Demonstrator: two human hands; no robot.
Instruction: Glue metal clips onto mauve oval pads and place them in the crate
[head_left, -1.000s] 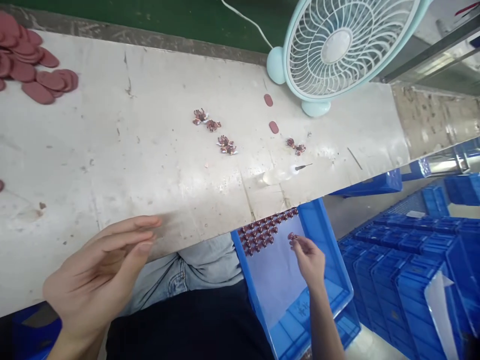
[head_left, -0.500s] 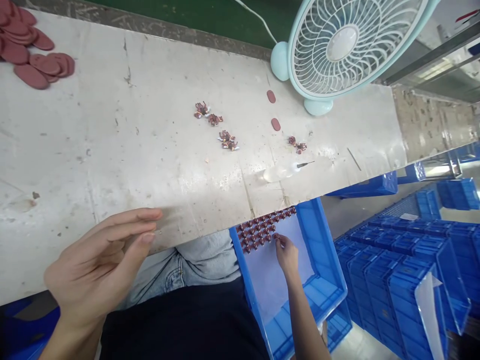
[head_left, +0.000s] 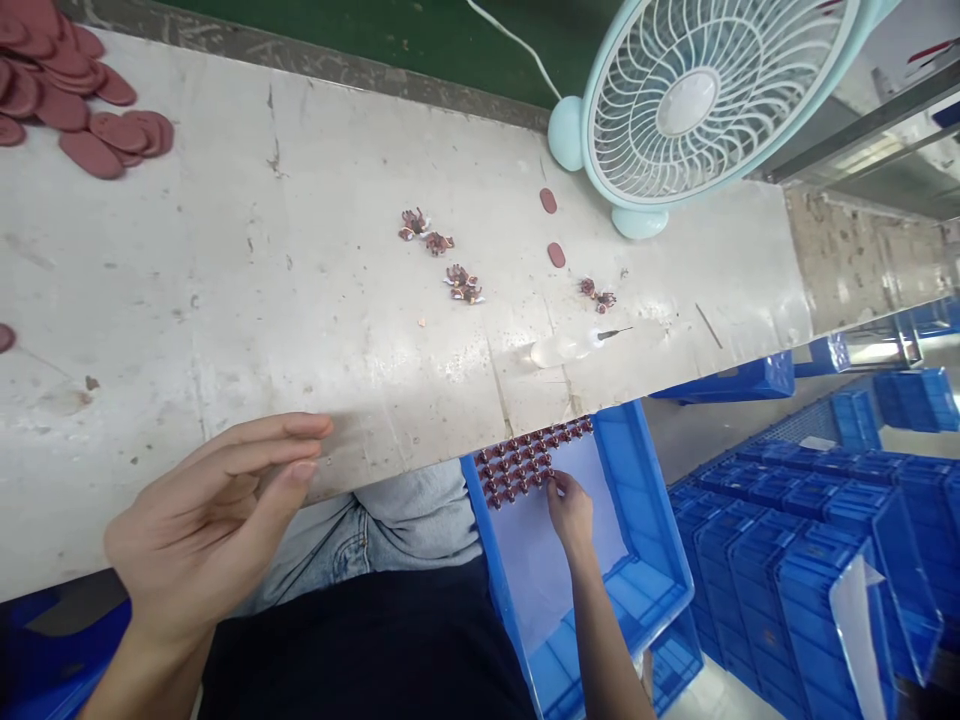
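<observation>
Head view: the right hand (head_left: 570,508) reaches down into the blue bin (head_left: 645,520) below the table edge, fingertips pinched at the near end of the rows of small brown coil parts (head_left: 525,462); whether it grips one I cannot tell. The rows run left to right, just ahead of that hand. The left hand (head_left: 202,530) hangs loose and empty at the white table (head_left: 225,300), well apart. Loose coil parts (head_left: 461,284), maroon pads (head_left: 90,140) and a fan (head_left: 690,100) lie farther off

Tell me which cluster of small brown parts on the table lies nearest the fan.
The small cluster farthest right on the white table, just below the fan's foot and above the clear tool. The other clusters lie further left.
</observation>
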